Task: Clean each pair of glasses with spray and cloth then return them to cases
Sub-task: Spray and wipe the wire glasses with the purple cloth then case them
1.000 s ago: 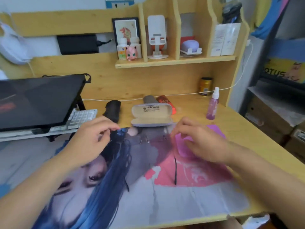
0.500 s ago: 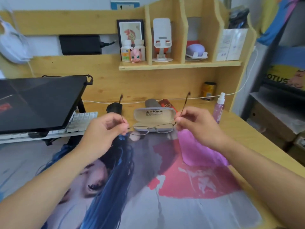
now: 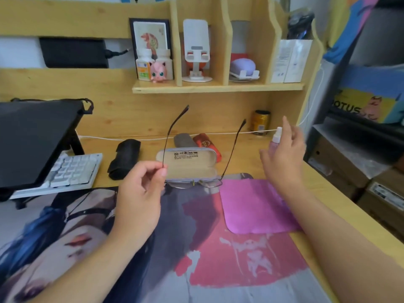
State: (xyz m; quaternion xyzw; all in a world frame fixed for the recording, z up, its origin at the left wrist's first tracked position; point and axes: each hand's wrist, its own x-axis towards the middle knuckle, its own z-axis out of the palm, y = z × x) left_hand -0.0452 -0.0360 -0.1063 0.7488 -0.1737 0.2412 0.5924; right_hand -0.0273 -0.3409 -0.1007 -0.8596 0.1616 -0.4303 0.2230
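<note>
- Left hand [image 3: 140, 193]: thumb + forefinger pinch left temple of glasses [image 3: 194, 183], held above open case [image 3: 188, 164].
- Frame axis runs left-right; temples point up/far.
- Right hand [image 3: 284, 158]: fingers spread, holding nothing, at spray bottle [image 3: 276, 141] (contact unclear).
- Cloth [image 3: 255, 206] flat, near-right.

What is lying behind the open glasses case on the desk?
Behind the open glasses case lie a grey case and a red case, side by side. The raised lid covers their front ends, so their full length cannot be seen.
</note>
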